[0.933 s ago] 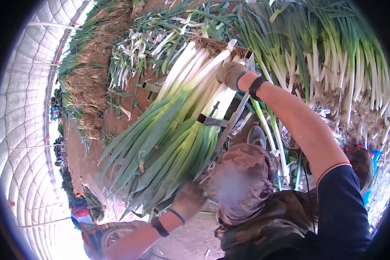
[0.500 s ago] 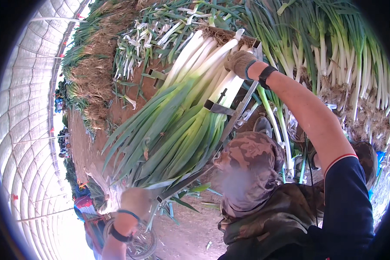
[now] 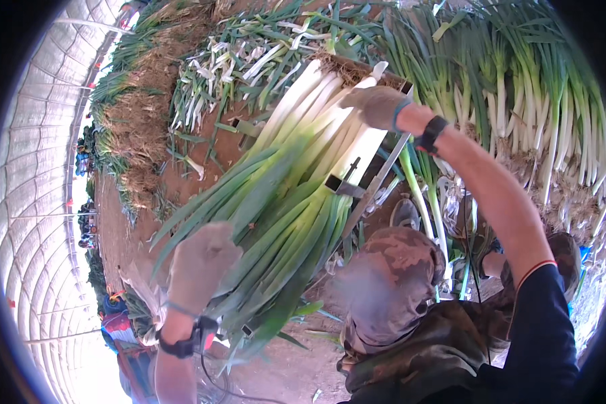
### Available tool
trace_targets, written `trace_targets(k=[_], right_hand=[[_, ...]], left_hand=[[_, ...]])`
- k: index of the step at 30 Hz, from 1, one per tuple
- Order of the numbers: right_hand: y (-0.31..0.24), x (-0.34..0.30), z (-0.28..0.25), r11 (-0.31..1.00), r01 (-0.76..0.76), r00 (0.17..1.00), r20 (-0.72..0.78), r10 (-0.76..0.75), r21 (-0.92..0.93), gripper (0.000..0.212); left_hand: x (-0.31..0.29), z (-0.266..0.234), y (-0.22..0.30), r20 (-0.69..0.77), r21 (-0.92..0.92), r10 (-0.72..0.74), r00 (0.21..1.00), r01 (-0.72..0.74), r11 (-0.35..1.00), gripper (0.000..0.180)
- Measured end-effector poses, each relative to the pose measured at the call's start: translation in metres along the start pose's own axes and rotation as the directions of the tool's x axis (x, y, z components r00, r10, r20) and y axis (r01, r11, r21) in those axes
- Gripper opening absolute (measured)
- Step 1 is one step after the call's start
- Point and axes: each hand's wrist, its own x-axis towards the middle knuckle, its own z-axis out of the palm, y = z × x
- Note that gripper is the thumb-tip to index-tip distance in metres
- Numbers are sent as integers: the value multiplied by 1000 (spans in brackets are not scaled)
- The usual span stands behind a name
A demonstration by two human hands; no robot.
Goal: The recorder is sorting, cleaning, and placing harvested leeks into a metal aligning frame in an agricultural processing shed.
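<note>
A thick bundle of leeks [image 3: 276,175] lies slantwise in a metal frame [image 3: 377,172], its white stems and roots at the far end and its green leaves towards me. My right hand [image 3: 377,108], in a tan glove, rests over the white stems near the roots, fingers stretched out along them. Over the leaf ends at the near left is my left hand [image 3: 205,262], also gloved, its fingers curled closed. What those fingers hold, if anything, is hidden. A short metal bracket [image 3: 343,185] with a dark pin stands at the bundle's right side.
A person in a camouflage cap [image 3: 390,289] bends close by on the right. Upright leeks [image 3: 518,94] stand in rows at the far right. Loose trimmings [image 3: 236,74] cover the ground beyond the frame, and a long leek pile [image 3: 135,121] runs along the left.
My left hand has moved up over the leaves from below their tips. The right hand has shifted slightly, its fingers now straighter over the stems. The person in the cap has moved a little.
</note>
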Motion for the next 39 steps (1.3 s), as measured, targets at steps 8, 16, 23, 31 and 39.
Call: trace_targets(k=[8, 16, 23, 31, 39], right_hand=[[-63, 33, -2, 997, 78, 995, 60, -77, -26, 61], [-66, 13, 16, 999, -15, 1000, -20, 16, 52, 44], [-51, 18, 28, 997, -74, 995, 73, 74, 5, 41], [-59, 26, 63, 963, -108, 989, -124, 79, -249, 23], [-80, 4, 14, 994, -42, 996, -85, 34, -98, 21]], left_hand=[[44, 42, 3, 2, 816, 245, 970, -143, 560, 24], [34, 29, 14, 107, 174, 213, 971, -229, 958, 15], [99, -85, 73, -234, -50, 498, 835, -522, 851, 22], [174, -105, 7, -521, 643, 452, 724, -15, 766, 38], [121, 34, -18, -34, 255, 363, 931, -343, 904, 46]])
